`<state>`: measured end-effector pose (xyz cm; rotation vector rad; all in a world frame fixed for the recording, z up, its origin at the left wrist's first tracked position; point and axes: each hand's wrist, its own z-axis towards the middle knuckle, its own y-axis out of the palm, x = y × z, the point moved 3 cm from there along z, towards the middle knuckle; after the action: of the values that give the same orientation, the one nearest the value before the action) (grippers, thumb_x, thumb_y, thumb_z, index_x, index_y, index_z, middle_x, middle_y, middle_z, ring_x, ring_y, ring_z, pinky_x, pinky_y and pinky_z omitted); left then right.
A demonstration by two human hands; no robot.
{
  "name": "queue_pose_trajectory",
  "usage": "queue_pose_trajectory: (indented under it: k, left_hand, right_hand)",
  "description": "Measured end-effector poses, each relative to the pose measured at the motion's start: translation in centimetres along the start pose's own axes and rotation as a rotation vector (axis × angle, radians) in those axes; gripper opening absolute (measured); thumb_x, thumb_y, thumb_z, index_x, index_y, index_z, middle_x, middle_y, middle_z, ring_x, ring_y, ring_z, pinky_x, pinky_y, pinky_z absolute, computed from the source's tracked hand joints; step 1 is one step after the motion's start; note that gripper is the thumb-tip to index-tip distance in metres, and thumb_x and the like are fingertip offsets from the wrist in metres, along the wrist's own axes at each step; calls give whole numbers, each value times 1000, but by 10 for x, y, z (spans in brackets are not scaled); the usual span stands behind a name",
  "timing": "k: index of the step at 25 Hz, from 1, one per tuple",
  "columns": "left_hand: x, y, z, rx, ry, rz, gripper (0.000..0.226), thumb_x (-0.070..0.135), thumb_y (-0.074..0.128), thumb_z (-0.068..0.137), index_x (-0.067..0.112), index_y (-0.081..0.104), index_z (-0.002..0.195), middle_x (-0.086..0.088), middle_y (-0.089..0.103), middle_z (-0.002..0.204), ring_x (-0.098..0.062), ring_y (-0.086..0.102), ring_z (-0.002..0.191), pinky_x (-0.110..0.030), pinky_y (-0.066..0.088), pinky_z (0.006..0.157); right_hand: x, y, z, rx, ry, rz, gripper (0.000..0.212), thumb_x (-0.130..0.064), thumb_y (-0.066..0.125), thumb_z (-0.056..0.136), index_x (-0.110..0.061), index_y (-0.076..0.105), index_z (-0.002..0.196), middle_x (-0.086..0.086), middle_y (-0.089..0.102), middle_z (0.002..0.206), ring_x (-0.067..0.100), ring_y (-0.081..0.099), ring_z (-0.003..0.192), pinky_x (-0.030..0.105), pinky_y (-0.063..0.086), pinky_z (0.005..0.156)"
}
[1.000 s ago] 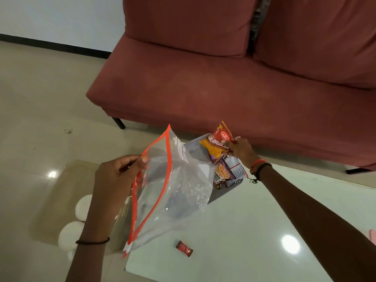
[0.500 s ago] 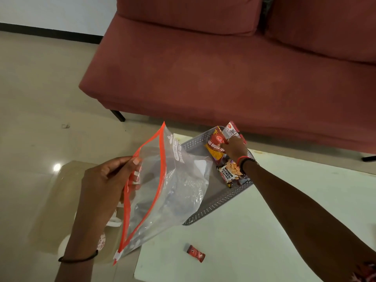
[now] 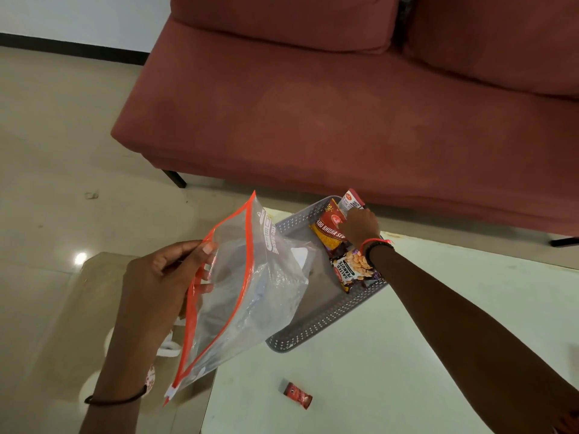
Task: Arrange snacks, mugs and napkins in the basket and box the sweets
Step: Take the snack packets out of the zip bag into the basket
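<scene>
A grey perforated basket (image 3: 316, 324) sits at the far left corner of the white table (image 3: 391, 355). Inside its far end lie a red bhujia sev packet (image 3: 329, 228), a white-and-red packet (image 3: 351, 198) and a salted peanuts packet (image 3: 351, 267). My right hand (image 3: 360, 227) reaches into the basket and rests on the red and white packets, fingers closed on them. My left hand (image 3: 159, 277) holds up a clear zip bag with an orange seal (image 3: 247, 292) by its open mouth, left of the basket. A small red wrapped sweet (image 3: 297, 396) lies on the table near me.
A red sofa (image 3: 313, 114) stands just behind the table. A lower glass table (image 3: 62, 324) is at the left, with white round objects (image 3: 169, 349) under my left arm. Beige tiled floor lies around.
My right hand carried the red snack packet down into the far end of the basket. The head view shifted, so the basket now shows more fully. The left hand keeps holding the zip bag.
</scene>
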<state>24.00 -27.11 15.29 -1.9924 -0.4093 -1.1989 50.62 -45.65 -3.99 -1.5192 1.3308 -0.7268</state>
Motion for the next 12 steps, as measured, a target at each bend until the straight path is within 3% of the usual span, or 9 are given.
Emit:
queue_pose_trajectory:
  k: [2, 4, 6, 8, 10, 12]
  left_hand:
    - [2, 1, -3, 2, 4, -18, 6, 29, 65, 81, 33, 69, 78, 12, 71, 67, -3, 67, 52, -15, 54, 48]
    - [4, 2, -8, 4, 1, -31, 7, 30, 65, 80, 29, 72, 78, 8, 72, 64, -6, 66, 51, -11, 52, 45]
    - [5, 6, -13, -32, -4, -42, 10, 28, 65, 82, 24, 74, 81, 3, 71, 58, -8, 63, 48, -12, 52, 46]
    - [12, 12, -22, -118, 22, -41, 12, 22, 63, 84, 23, 74, 80, -1, 70, 59, -11, 63, 50, -13, 52, 49]
    - [23, 19, -35, -214, 53, -65, 16, 16, 62, 84, 25, 74, 79, -1, 73, 64, -10, 64, 51, -14, 54, 50]
    - [35, 22, -52, -283, 81, -88, 16, 15, 62, 83, 26, 74, 80, 2, 74, 66, -9, 67, 54, -13, 54, 50]
  right_hand:
    - [4, -20, -11, -15, 15, 42, 31, -18, 52, 94, 1, 57, 117, 20, 65, 116, 35, 64, 104, 41, 54, 86]
    - [8, -39, -33, -46, -89, 42, 40, -19, 59, 90, -1, 52, 125, 19, 62, 122, 35, 62, 108, 41, 52, 90]
    - [5, -50, -69, -197, -364, 143, 85, -31, 78, 72, -17, 33, 143, 16, 44, 143, 34, 42, 131, 45, 37, 108]
    - [-3, -56, -117, -254, -606, 299, 121, -47, 85, 53, -49, 4, 144, 10, 14, 157, 29, 11, 146, 46, 16, 115]
    - [-8, -53, -147, -165, -667, 366, 121, -51, 84, 52, -52, 1, 139, 9, 6, 158, 28, 4, 147, 46, 12, 116]
    - [-7, -48, -164, -205, -544, 501, 107, -43, 85, 58, -34, 22, 145, 9, 16, 157, 29, 13, 146, 49, 18, 118]
